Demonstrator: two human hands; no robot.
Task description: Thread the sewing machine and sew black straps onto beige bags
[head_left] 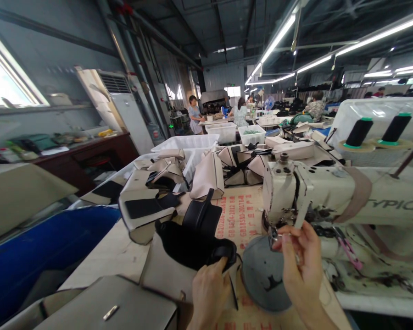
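Adjustment at the cream metal sewing machine (pixel 285 190) seems in hand, calling next for a steady touch. The right hand (pixel 302 263) is at its silver presser foot (pixel 272 237), grip unclear; the left hand (pixel 210 289) clasps the cream, black-lined bag (pixel 162 266) left of the machine.

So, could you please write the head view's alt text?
The left hand holds an open cream-and-black bag; the right hand is at a cream metal sewing machine's needle end. Cream bags lie in a white plastic bin.
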